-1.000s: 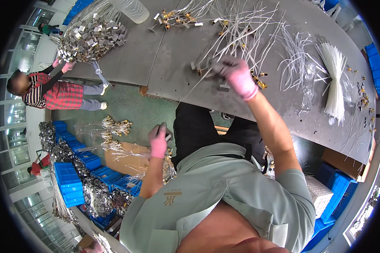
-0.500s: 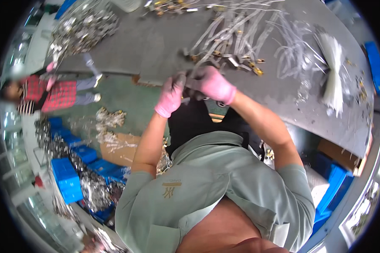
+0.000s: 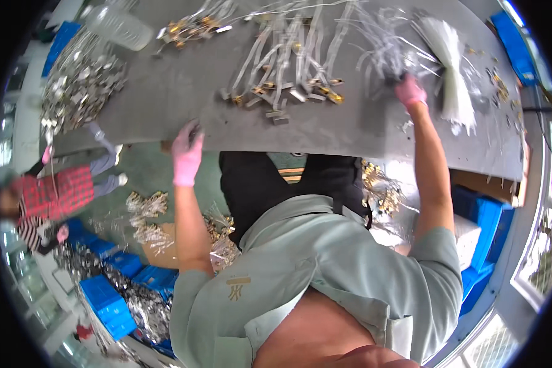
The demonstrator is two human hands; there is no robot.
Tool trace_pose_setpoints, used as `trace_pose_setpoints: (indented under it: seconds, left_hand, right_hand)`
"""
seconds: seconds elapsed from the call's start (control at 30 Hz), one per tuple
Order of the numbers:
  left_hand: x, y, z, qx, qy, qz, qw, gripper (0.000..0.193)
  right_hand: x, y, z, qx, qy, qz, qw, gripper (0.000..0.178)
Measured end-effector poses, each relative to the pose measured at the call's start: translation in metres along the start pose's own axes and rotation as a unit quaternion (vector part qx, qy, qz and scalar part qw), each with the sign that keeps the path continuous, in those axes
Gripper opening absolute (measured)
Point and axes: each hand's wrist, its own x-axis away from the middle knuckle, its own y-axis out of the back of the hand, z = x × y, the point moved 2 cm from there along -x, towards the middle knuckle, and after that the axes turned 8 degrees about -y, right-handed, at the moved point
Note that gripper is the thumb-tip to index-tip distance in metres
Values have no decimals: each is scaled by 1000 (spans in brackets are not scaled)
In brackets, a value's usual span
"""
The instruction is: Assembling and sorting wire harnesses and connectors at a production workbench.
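My left hand [image 3: 188,153], in a pink glove with dark fingertips, is at the table's front edge. Its fingers are loosely bent and slightly apart, and I see nothing in them. My right hand [image 3: 411,92], gloved the same way, reaches out over the grey table [image 3: 184,92]. Its dark fingertips touch the near side of a loose tangle of clear plastic strips [image 3: 380,46]; blur hides whether they grip any. Between my hands lies a row of pale flat cables [image 3: 282,61], with metal and brass-coloured end pieces [image 3: 297,95] toward me.
Right of my right hand lies a bundle of white strips [image 3: 451,73]. Silvery parts [image 3: 80,92] are heaped at the table's left, near a clear plastic jar [image 3: 119,27]. Blue bins [image 3: 107,300] stand below left. A person in a red checked apron [image 3: 58,190] is beyond the left end.
My hands were together near the table edge and have separated. The left went left along the edge; the right went right to the clear strips. The view has shifted.
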Motion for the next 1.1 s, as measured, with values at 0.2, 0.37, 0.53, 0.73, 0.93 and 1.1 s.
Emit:
trace_pose_setpoints:
  seconds: [0.2,0.37,0.53,0.73,0.93,1.1]
  left_hand:
    - [-94,13,48,-135,-3,-15,991,48]
    - [-213,6,61,-256,21,-27,966,64]
    - [-278,0,85,-373,87,19,924,83]
    - [-251,-33,72,-383,9,71,921,39]
    - [-221,-19,20,-319,37,165,933,34]
    - [-218,43,12,-239,-38,104,965,29]
  right_hand:
    - [14,18,2,-194,33,122,973,31]
    - [38,26,-20,-319,30,129,938,23]
    - [86,46,-31,-422,-29,126,897,19]
    - [109,52,-44,-630,-30,184,754,19]
    - [119,43,4,-737,25,207,643,26]
    - [165,65,106,-677,75,323,657,34]
